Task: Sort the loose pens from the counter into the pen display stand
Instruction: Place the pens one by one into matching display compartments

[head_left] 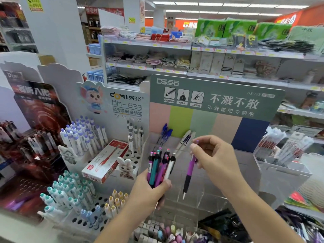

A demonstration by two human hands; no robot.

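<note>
Pinching a single purple pen (190, 170) near its clicker end between right hand (213, 156) thumb and fingertips, tip hanging down over the clear tiered pen display stand (201, 193) at centre. Gripping a bundle of pens (160, 168), purple, teal and white, upright in the left hand (149, 193) just to the left, fingers curled round the barrels. Probably best lowering the hanging pen tip-first into a near compartment, keeping it vertical, clear of the blue pens (164, 135) and white pens (185, 139) leaning at the far tier.
</note>
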